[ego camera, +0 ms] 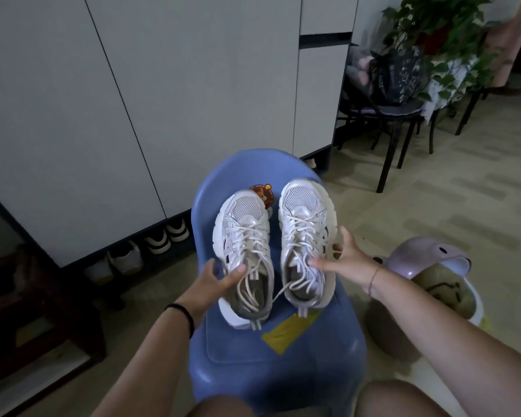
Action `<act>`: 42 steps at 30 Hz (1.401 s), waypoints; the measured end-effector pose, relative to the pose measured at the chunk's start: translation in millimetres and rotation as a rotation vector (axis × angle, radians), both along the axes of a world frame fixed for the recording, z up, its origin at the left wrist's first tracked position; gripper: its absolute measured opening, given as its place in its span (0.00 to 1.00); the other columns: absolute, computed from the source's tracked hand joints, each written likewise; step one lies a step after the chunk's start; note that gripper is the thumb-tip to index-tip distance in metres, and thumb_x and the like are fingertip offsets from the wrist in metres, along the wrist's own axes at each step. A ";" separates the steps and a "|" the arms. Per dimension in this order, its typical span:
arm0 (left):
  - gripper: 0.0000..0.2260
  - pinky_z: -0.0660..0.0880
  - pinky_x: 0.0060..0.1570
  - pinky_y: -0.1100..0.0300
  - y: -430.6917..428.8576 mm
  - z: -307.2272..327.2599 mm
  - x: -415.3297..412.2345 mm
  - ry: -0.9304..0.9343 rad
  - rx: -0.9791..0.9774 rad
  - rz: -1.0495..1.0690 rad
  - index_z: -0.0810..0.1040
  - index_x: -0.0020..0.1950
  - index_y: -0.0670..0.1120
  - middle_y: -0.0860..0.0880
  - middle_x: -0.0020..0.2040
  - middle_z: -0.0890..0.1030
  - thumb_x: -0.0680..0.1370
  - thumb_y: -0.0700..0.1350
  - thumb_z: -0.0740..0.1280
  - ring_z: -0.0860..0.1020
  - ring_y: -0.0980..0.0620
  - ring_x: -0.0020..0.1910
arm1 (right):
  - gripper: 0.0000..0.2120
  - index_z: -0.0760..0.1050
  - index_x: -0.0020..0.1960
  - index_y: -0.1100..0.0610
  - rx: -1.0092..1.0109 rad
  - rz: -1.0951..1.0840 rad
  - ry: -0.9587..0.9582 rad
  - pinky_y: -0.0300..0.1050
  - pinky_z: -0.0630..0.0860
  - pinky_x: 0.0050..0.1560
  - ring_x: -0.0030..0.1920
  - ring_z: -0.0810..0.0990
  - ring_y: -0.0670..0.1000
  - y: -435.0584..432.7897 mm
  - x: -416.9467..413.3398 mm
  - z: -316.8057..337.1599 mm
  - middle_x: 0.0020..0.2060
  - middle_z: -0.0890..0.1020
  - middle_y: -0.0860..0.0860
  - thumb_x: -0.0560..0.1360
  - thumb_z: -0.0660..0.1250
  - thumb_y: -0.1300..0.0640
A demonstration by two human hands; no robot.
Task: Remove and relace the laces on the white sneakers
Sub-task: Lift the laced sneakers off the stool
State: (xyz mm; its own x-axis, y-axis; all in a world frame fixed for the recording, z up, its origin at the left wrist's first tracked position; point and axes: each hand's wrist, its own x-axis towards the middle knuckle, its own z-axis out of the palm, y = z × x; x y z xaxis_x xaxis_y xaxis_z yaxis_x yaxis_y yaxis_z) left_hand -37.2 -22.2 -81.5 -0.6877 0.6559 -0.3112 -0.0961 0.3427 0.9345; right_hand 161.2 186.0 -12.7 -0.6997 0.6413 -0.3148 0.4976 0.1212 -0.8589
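Pair of white mesh lace-up sneakers [243, 233] side by side on blue plastic chair seat [253, 353], still laced, lace ends loose. Your right hand [350, 262] is spread against right shoe. Left hand [211, 281] at left collar, grip undetermined. Advise you steady one shoe and unthread from top eyelets downward.

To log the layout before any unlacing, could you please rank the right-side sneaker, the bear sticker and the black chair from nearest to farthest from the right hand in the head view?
1. Right-side sneaker, against the right hand, on the blue chair.
2. Bear sticker, on that chair's back, between the sneakers' toes.
3. Black chair, far back on the right.
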 end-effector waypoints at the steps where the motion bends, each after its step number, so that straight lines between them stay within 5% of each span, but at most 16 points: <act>1: 0.47 0.68 0.69 0.46 1.4 -1.2 4.8 -0.033 0.025 -0.031 0.61 0.74 0.47 0.50 0.73 0.69 0.63 0.65 0.77 0.71 0.49 0.69 | 0.58 0.39 0.78 0.48 -0.022 0.005 0.033 0.48 0.60 0.69 0.73 0.62 0.53 -0.8 -0.2 -6.4 0.75 0.60 0.52 0.65 0.78 0.49; 5: 0.47 0.74 0.64 0.48 0.5 -9.6 12.5 -0.009 0.125 -0.033 0.65 0.73 0.50 0.51 0.66 0.77 0.60 0.64 0.80 0.78 0.51 0.63 | 0.57 0.40 0.77 0.43 -0.052 -0.017 0.172 0.45 0.62 0.67 0.72 0.64 0.50 -6.2 0.3 -39.2 0.74 0.62 0.49 0.65 0.79 0.54; 12: 0.25 0.79 0.48 0.63 -1.3 -4.1 33.7 0.069 0.280 0.066 0.76 0.63 0.49 0.51 0.55 0.84 0.67 0.50 0.76 0.82 0.54 0.53 | 0.50 0.52 0.77 0.41 -0.075 -0.054 0.316 0.42 0.74 0.54 0.55 0.78 0.44 -4.9 2.1 -56.5 0.60 0.77 0.49 0.66 0.77 0.64; 17: 0.50 0.73 0.66 0.49 -5.8 -11.2 35.3 -0.054 0.364 0.098 0.62 0.76 0.55 0.55 0.68 0.75 0.58 0.63 0.79 0.74 0.55 0.66 | 0.48 0.60 0.68 0.32 -0.141 -0.023 0.362 0.44 0.75 0.58 0.59 0.78 0.46 -21.1 8.9 -57.7 0.59 0.78 0.45 0.53 0.78 0.45; 26: 0.53 0.68 0.69 0.48 -46.4 11.8 32.4 -0.073 0.485 0.222 0.63 0.76 0.57 0.57 0.69 0.74 0.54 0.63 0.82 0.73 0.54 0.68 | 0.42 0.63 0.67 0.32 -0.138 0.096 0.445 0.36 0.75 0.51 0.55 0.80 0.40 -49.1 -14.3 -20.2 0.54 0.81 0.43 0.58 0.79 0.48; 36: 0.40 0.71 0.66 0.43 -213.2 79.6 19.6 0.051 0.481 0.511 0.68 0.73 0.52 0.48 0.68 0.76 0.66 0.61 0.78 0.78 0.47 0.63 | 0.33 0.66 0.67 0.39 -0.236 0.403 0.464 0.49 0.76 0.60 0.55 0.81 0.48 -175.5 -109.5 30.3 0.55 0.82 0.49 0.69 0.75 0.62; 42: 0.23 0.74 0.61 0.47 -325.2 113.7 6.6 0.133 0.486 0.719 0.78 0.65 0.50 0.46 0.58 0.83 0.71 0.53 0.73 0.81 0.46 0.57 | 0.28 0.70 0.63 0.41 -0.263 0.550 0.466 0.43 0.77 0.55 0.53 0.81 0.46 -294.5 -188.4 49.4 0.52 0.81 0.46 0.70 0.74 0.62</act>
